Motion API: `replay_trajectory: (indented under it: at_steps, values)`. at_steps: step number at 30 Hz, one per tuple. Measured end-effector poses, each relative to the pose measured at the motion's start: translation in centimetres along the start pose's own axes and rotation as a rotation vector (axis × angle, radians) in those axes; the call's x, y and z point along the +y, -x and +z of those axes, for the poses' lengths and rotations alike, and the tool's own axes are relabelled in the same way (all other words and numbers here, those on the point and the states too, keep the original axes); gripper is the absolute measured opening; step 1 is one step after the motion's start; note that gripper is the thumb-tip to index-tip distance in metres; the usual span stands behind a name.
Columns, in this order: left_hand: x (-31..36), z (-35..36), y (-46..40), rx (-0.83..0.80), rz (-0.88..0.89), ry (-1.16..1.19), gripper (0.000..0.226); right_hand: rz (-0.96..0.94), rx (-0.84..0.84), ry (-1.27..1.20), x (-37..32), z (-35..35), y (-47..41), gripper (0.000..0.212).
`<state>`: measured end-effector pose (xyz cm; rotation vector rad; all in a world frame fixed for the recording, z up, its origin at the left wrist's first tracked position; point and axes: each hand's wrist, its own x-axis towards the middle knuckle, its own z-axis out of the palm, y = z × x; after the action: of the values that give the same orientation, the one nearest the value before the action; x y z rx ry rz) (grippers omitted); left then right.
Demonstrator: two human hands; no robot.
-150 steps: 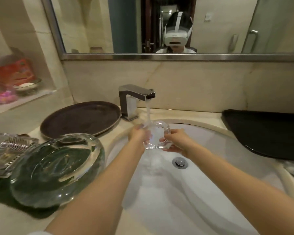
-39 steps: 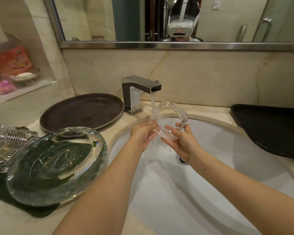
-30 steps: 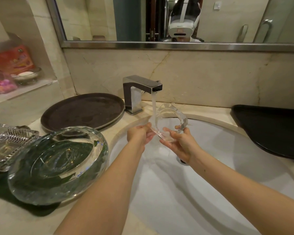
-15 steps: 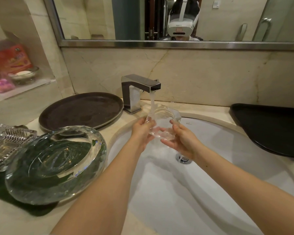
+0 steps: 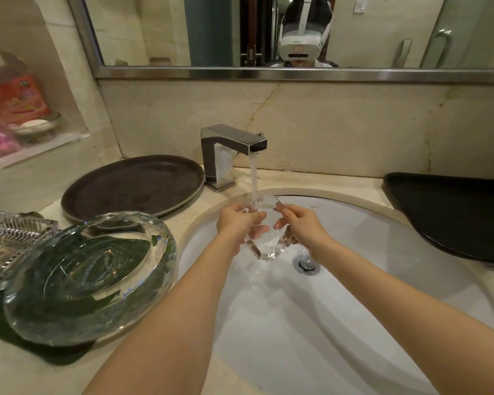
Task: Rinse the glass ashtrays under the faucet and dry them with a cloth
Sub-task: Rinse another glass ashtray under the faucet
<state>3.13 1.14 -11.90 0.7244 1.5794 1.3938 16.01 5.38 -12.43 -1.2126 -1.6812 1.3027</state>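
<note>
A small clear glass ashtray is held tilted over the white sink, under water running from the square chrome faucet. My left hand grips its left side and my right hand grips its right side. On the counter at left, a large round glass ashtray rests on a dark green cloth. A ribbed square glass ashtray sits behind it, at the left edge.
A round dark tray lies left of the faucet. A black tray sits on the counter at right. A wall niche at upper left holds a red packet and a small dish. A mirror hangs above.
The small ashtray has dropped lower into the basin and tipped so that its lower corner points down. Both hands followed it and still hold it under the stream.
</note>
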Motion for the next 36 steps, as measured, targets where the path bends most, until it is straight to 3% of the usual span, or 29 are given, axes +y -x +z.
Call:
replay_trajectory:
  at_steps: [3, 6, 8, 10, 12, 15, 19, 24, 31, 36]
  values:
    - [0.0, 0.1, 0.7, -0.054, 0.046, -0.241, 0.022, -0.097, -0.098, 0.206, 0.0, -0.1, -0.1, 0.030]
    - [-0.1, 0.4, 1.0, -0.125, 0.095, -0.265, 0.020, -0.118, -0.127, 0.267, -0.1, 0.1, -0.2, 0.029]
    - [0.0, 0.5, 0.7, -0.076, 0.099, -0.168, 0.020, -0.091, -0.053, 0.138, -0.2, 0.2, -0.4, 0.024]
    - [0.2, 0.5, 0.4, 0.013, 0.057, 0.010, 0.015, 0.009, -0.008, -0.142, -0.3, 0.2, -0.5, 0.021]
    - [0.3, 0.3, 0.1, 0.079, 0.029, 0.184, 0.011, 0.155, -0.085, -0.358, -0.5, 0.3, -0.1, 0.022]
    - [0.4, -0.2, -0.3, 0.059, -0.002, 0.322, 0.013, 0.242, -0.263, -0.435, -0.6, 0.5, 0.8, 0.015]
    - [0.6, -0.2, -0.1, -0.023, 0.010, 0.382, 0.014, 0.196, -0.179, -0.477, -0.4, 0.3, 0.6, 0.019]
    - [0.1, 0.2, -0.3, 0.091, 0.086, 0.105, 0.024, 0.125, -0.113, -0.329, 0.0, -0.7, 0.4, 0.027]
    - [0.0, 0.3, -0.5, 0.105, 0.201, -0.172, 0.029, 0.062, -0.112, -0.260, -0.4, -1.1, 0.3, 0.027]
    - [-0.1, 0.2, -0.5, 0.072, 0.230, -0.190, 0.029, 0.049, -0.138, -0.274, -0.7, -1.3, 0.6, 0.025]
